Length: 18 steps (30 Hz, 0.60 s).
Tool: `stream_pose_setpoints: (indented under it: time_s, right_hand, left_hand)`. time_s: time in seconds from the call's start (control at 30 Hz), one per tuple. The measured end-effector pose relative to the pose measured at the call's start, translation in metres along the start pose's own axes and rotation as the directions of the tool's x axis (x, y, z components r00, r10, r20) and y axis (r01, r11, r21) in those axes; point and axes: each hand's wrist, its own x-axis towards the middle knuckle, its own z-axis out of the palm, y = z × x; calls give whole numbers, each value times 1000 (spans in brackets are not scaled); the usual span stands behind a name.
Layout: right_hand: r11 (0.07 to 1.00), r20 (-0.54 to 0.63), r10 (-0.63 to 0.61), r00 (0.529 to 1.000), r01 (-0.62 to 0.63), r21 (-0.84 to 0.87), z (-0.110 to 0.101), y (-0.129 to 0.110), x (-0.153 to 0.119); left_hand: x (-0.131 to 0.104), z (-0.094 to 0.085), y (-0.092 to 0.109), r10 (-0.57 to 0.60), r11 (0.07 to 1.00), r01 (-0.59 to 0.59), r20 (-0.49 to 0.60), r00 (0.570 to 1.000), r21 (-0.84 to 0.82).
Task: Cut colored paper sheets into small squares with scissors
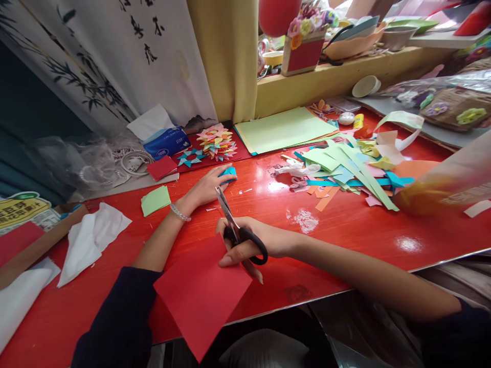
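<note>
My right hand (255, 237) holds a pair of scissors (232, 220) with black handles, blades pointing up and away from me. Between the same hand's thumb and fingers is a square sheet of red paper (201, 296), which hangs past the table's near edge. Farther off, my left hand (207, 185) has its fingers closed around a small piece of blue paper (229, 174) at the tabletop. Left of that hand lie a small stack of green paper squares (155, 200) and some red paper squares (161, 167).
Paper strips and offcuts (345, 163) are heaped on the red table (345, 240) at right, beside a plastic bag (452, 174). Behind are large green sheets (286, 129), folded paper stars (218, 143) and a tissue pack (166, 142). Crumpled white tissue (92, 237) lies at left.
</note>
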Motion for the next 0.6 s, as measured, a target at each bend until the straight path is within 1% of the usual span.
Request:
stream_pose_setpoints:
  time_s: [0.07,0.1,0.17,0.2,0.23,0.27,0.3,0.33,0.37,0.43,0.47,0.53,0.6]
  right_hand:
    - [999,-113,-44,993,41,-33,-2,1,2]
    - [996,-192,-80,978,69,-59,-5,1,4]
    - [984,-344,-163,925,127,-125,-12,2,7]
    - [976,-405,-201,892,146,-162,-17,3,8]
    - [967,-455,-233,860,156,-200,-23,3,10]
    - [959,-495,-255,831,153,-238,-29,4,11]
    - [953,-531,-268,804,140,-270,-34,4,11]
    - [948,-567,-274,777,119,-295,-40,5,12]
    - [943,-594,-276,756,94,-318,-44,7,12]
    - [935,-619,-267,738,42,-353,-51,10,13]
    - [931,-623,-264,736,24,-365,-54,12,13]
    - [926,-619,-261,741,10,-378,-57,15,13]
    - [925,-619,-264,739,12,-380,-58,16,13]
  left_hand:
    - [-5,-7,0,-47,999,46,-44,998,-27]
    - [-7,-13,1,-78,996,74,-87,993,-46]
    - [-12,-27,7,-176,978,153,-173,969,-139]
    - [-15,-34,11,-248,952,206,-175,953,-228]
    - [-19,-42,16,-325,900,267,-122,938,-344]
    - [-23,-50,21,-385,827,332,-26,923,-454]
    - [-27,-56,27,-413,746,393,90,906,-538]
    - [-30,-62,32,-405,691,439,195,893,-574]
    - [-34,-67,38,-377,678,465,273,885,-569]
    - [-38,-73,49,-305,708,473,377,875,-525]
    - [-39,-74,53,-276,719,469,409,870,-513]
    - [-40,-75,57,-233,712,472,459,857,-520]
    - [-40,-76,55,-219,700,482,483,848,-527]
